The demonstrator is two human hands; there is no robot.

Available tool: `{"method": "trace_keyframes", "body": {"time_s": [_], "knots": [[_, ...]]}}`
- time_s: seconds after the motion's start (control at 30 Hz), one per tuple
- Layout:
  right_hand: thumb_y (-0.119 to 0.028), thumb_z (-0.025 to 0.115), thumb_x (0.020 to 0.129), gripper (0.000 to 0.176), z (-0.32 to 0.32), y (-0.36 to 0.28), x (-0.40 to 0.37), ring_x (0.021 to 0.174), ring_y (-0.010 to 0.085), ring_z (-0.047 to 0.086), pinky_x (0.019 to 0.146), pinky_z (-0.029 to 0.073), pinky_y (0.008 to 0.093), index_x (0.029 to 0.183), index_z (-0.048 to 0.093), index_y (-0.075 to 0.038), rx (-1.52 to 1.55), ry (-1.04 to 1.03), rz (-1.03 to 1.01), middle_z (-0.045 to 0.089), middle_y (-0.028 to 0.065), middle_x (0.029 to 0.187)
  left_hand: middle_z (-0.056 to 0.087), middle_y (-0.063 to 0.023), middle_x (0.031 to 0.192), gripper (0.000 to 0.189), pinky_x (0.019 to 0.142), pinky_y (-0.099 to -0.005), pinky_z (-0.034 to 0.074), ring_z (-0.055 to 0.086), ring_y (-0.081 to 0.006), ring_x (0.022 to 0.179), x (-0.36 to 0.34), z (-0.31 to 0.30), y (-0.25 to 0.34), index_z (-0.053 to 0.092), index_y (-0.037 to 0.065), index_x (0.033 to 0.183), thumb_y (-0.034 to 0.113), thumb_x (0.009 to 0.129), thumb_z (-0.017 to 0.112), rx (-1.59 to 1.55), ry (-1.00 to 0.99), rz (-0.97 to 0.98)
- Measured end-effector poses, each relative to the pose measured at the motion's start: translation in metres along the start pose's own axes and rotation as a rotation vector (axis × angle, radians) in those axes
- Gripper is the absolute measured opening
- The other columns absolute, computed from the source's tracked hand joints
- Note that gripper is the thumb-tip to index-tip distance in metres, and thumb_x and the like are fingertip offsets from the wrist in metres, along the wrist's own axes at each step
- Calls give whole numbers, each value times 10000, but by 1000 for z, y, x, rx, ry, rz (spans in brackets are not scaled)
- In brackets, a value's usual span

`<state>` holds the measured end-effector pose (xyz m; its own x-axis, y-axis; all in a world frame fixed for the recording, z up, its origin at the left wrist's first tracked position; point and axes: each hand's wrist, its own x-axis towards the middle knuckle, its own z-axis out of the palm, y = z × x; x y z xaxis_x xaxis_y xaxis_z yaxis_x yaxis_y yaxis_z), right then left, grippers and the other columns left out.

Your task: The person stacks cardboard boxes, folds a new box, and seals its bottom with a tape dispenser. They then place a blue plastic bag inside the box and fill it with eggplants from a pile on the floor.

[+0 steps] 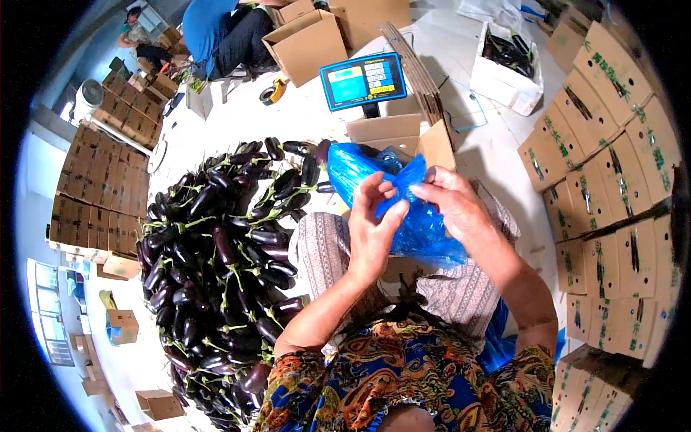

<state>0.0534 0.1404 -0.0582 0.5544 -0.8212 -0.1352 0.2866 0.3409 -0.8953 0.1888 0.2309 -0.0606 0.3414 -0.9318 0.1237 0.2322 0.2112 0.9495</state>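
A thin blue plastic bag [426, 241] is spread over an open cardboard box [436, 147] in front of my knees. My right hand [461, 209] pinches the bag's upper edge between thumb and fingers. In front of the bag's left part is my left hand [371, 227], fingers bent and thumb apart, with a gap between them. Whether its fingertips touch the plastic is hard to see. To the left lies a large heap of dark purple eggplants [223, 248], reaching up to the bag's left side.
Beyond the box stands a scale display [363, 79], with a tape roll [273, 91] near it. Flattened cardboard [414, 72] leans to its right. A white foam box [507, 72] holds eggplants. Stacked cartons [612, 187] line the right side. Another person [227, 36] bends at the back.
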Motion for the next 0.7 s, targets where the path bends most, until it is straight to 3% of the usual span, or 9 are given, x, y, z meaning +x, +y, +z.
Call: {"method": "trace_keyframes", "body": {"time_s": [0.03,0.1,0.27,0.4,0.43,0.5,0.63,0.7], "knots": [[-88,703,802,137,8,7,3,746,79,546,712,454,224,870,585,-72,47,-1,-16,586,-8,811,540,-86,1093,508,866,-294,464,520,-160,1027,6,0,-1,445,18,1265,157,845,693,-99,9,-87],[-70,691,797,147,8,24,7,697,57,492,648,416,204,823,549,-93,-164,-44,-149,525,-43,769,588,-56,1044,350,867,-275,457,556,-133,956,16,0,-10,524,39,1160,147,864,677,-363,-49,-356],[-36,748,738,234,9,19,2,685,35,480,614,398,188,806,534,-100,-243,-44,-151,524,-54,753,641,-12,915,59,757,-293,502,604,-118,823,25,-16,-20,599,79,972,81,913,596,-534,6,-356],[-75,721,798,177,5,6,1,699,55,525,638,423,194,852,554,-99,-2,17,-52,587,-25,790,637,21,852,29,680,-307,525,600,-94,756,31,-26,-6,592,129,915,123,910,619,-494,63,-360],[-84,713,810,165,3,6,1,705,58,528,648,425,197,857,555,-99,41,36,-42,587,-24,792,624,26,850,72,747,-351,526,585,-115,761,33,-30,-4,581,138,902,171,896,645,-487,51,-362],[-103,697,832,144,1,5,4,717,64,534,669,428,201,867,557,-99,127,66,-27,588,-22,794,575,42,753,51,644,-275,521,560,-82,666,36,-33,-5,573,146,887,135,914,615,-545,108,-358],[-150,619,901,81,1,9,10,715,69,532,667,436,210,884,554,-105,192,179,-85,581,-18,791,573,38,756,37,600,-251,513,554,-74,648,41,-35,-1,561,146,917,126,923,591,-523,94,-374],[-155,591,913,66,-1,-1,8,725,79,542,652,451,214,884,557,-106,183,147,-16,574,-12,794,587,33,776,30,576,-236,503,562,-71,654,43,-34,1,558,142,940,122,928,577,-538,84,-392]]}}
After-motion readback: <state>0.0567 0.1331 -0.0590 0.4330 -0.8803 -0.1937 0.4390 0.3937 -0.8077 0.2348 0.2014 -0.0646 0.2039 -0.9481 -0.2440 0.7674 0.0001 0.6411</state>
